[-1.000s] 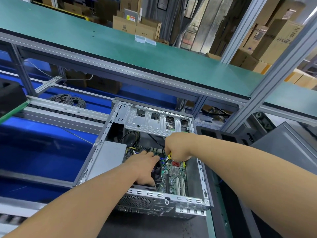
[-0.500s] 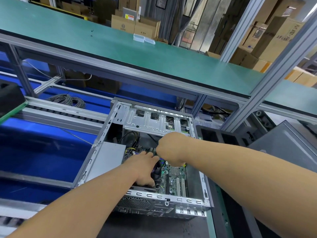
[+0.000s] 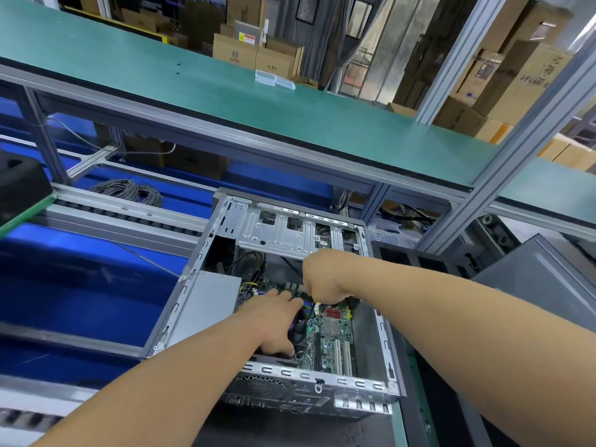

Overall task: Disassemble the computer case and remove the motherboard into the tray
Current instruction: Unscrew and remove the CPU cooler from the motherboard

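- over on the far left, a black block (image 3: 19,188) sits on a green-edged board at the side of the blue conveyor (image 3: 80,285), with a coil of grey cable (image 3: 129,191) lying behind the roller rail.
- next along, the computer case (image 3: 193,285) lies on its side, open face up, on the dark tabletop (image 3: 290,430) right in front of the person.
- a grey power supply box (image 3: 206,301) fills the case's left part, and a silver drive cage (image 3: 277,233) spans its far end.
- the left hand (image 3: 274,327) reaches into the case and rests on the black cooler fan (image 3: 300,327), fingers bent over its far edge; i can't tell how tightly it grips.
- the motherboard (image 3: 335,333) lies flat in the case bottom, green, with white slots and a red part showing just right of the left hand.
- the right hand (image 3: 322,279) comes in from the right, curled down in a fist over the board's far part, just beyond the left hand's fingertips; what it pinches is hidden under the knuckles.
- to the right of the case stands a black tray (image 3: 419,262) with compartments, and past it a grey case panel (image 3: 541,279) leans.
- above it all runs a green shelf (image 3: 225,101) on aluminium framing, with cardboard boxes (image 3: 258,53) stacked behind.
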